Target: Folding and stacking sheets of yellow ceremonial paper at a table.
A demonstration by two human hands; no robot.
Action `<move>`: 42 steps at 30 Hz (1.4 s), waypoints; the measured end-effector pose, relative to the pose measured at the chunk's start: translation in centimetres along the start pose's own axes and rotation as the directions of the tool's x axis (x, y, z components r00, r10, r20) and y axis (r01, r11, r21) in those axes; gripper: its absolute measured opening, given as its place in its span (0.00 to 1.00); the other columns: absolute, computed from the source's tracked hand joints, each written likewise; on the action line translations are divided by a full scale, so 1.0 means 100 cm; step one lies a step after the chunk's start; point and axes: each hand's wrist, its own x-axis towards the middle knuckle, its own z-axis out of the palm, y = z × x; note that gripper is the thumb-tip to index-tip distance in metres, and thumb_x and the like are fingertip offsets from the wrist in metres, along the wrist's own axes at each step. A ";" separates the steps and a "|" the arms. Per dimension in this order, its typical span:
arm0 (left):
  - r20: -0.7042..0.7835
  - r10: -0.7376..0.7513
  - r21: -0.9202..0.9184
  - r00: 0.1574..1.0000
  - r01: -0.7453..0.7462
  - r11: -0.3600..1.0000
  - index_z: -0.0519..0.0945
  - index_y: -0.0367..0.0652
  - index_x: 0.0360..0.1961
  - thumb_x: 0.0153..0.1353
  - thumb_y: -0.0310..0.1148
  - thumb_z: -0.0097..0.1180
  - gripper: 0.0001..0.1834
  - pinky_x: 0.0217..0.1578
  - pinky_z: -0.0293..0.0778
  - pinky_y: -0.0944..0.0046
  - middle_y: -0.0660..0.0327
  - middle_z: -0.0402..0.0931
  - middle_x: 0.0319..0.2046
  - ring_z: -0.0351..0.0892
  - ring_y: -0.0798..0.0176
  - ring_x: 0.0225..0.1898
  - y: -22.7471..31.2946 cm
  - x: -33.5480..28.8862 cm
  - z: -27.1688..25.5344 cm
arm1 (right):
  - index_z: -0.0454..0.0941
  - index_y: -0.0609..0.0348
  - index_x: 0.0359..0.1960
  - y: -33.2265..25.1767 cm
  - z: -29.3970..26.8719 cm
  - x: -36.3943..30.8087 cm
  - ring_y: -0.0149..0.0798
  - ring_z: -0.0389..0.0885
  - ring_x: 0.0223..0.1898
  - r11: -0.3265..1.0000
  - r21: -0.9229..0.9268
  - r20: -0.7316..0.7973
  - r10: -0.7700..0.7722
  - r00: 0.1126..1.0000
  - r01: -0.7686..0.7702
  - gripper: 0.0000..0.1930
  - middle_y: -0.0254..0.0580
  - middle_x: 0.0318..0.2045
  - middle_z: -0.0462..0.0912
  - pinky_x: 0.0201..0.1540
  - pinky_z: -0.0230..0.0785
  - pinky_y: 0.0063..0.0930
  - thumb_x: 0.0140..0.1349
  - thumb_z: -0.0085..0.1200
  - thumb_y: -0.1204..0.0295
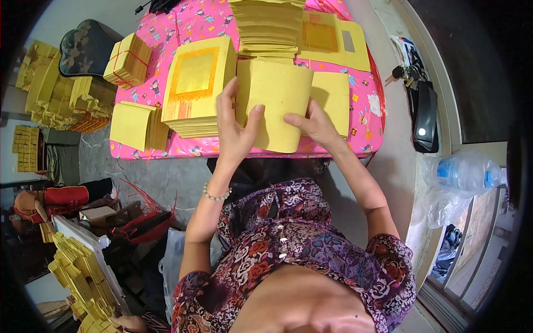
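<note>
My left hand (237,125) and my right hand (317,125) hold a curved piece of yellow paper (277,94) between them, above the table's near edge. Both thumbs press on its face. The left fingers stretch up along its left side, while the right fingers wrap behind the right edge, partly hidden. Whether it is one sheet or several, I cannot tell. To the left stands a thick stack of yellow paper (195,75) with an orange-bordered gold square on top. Just beyond the held paper rises a tall yellow stack (269,28), and flat yellow paper (333,102) lies to the right.
A pink patterned cover (366,125) spreads over the table. A tied yellow bundle (127,60) and a smaller stack (136,126) sit at left, near a dark chair back (91,47). Another person's hand (130,323) touches yellow stacks (83,277) at lower left. Plastic bottles (461,173) hang at right.
</note>
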 end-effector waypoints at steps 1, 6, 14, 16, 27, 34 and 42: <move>-0.001 -0.005 0.003 1.000 0.005 1.000 0.65 0.35 0.59 0.66 0.33 0.50 0.23 0.54 0.64 0.65 0.57 0.68 0.55 0.65 0.65 0.58 -0.001 0.002 0.000 | 0.59 0.66 0.60 -0.001 0.001 0.000 0.34 0.72 0.54 1.000 -0.013 -0.005 -0.001 1.000 0.001 0.33 0.43 0.53 0.73 0.57 0.64 0.29 0.56 0.62 0.68; 0.562 -0.362 -0.620 0.744 0.668 0.411 0.63 0.35 0.60 0.68 0.36 0.45 0.23 0.53 0.66 0.68 0.57 0.69 0.53 0.69 0.68 0.54 0.003 0.014 -0.005 | 0.63 0.67 0.57 -0.003 0.003 -0.001 0.31 0.74 0.50 0.998 -0.057 -0.063 0.029 0.998 -0.033 0.28 0.42 0.50 0.75 0.54 0.66 0.27 0.59 0.59 0.65; 0.556 -0.384 -0.606 0.737 0.676 0.419 0.63 0.35 0.60 0.70 0.36 0.41 0.22 0.53 0.66 0.69 0.59 0.70 0.53 0.69 0.68 0.54 0.000 0.013 0.003 | 0.65 0.67 0.55 0.005 0.001 0.002 0.30 0.76 0.47 0.998 -0.030 -0.086 0.047 0.995 -0.050 0.22 0.41 0.48 0.76 0.50 0.69 0.24 0.64 0.53 0.67; 0.568 -0.393 -0.600 0.723 0.691 0.403 0.63 0.35 0.60 0.70 0.36 0.41 0.22 0.54 0.65 0.68 0.59 0.70 0.54 0.69 0.68 0.54 0.002 0.014 0.002 | 0.66 0.67 0.55 0.007 0.000 0.002 0.29 0.76 0.47 0.998 -0.018 -0.094 0.055 0.994 -0.057 0.22 0.41 0.48 0.76 0.50 0.69 0.24 0.65 0.52 0.67; 0.460 -0.342 -0.621 0.819 0.572 0.535 0.62 0.36 0.61 0.69 0.32 0.42 0.21 0.55 0.64 0.68 0.57 0.69 0.55 0.68 0.68 0.55 -0.009 0.005 0.016 | 0.63 0.67 0.57 0.003 0.006 0.001 0.31 0.74 0.49 0.999 -0.029 -0.119 0.027 0.992 -0.031 0.23 0.42 0.50 0.75 0.53 0.67 0.25 0.64 0.53 0.69; 0.343 -0.145 -0.641 0.928 0.344 0.686 0.65 0.35 0.54 0.67 0.27 0.44 0.15 0.50 0.67 0.69 0.61 0.71 0.47 0.69 0.71 0.49 -0.002 -0.001 0.018 | 0.68 0.66 0.54 -0.002 0.008 -0.006 0.30 0.75 0.46 0.996 -0.072 -0.140 -0.059 0.988 0.049 0.21 0.41 0.47 0.78 0.49 0.69 0.25 0.62 0.55 0.68; 0.255 -0.088 -0.615 0.963 0.232 0.754 0.66 0.35 0.53 0.67 0.29 0.47 0.16 0.47 0.67 0.70 0.60 0.72 0.44 0.69 0.72 0.47 0.002 -0.012 0.020 | 0.74 0.66 0.48 0.006 0.007 -0.016 0.27 0.77 0.42 0.980 -0.123 -0.149 -0.177 0.973 0.159 0.17 0.38 0.41 0.81 0.45 0.71 0.24 0.63 0.55 0.67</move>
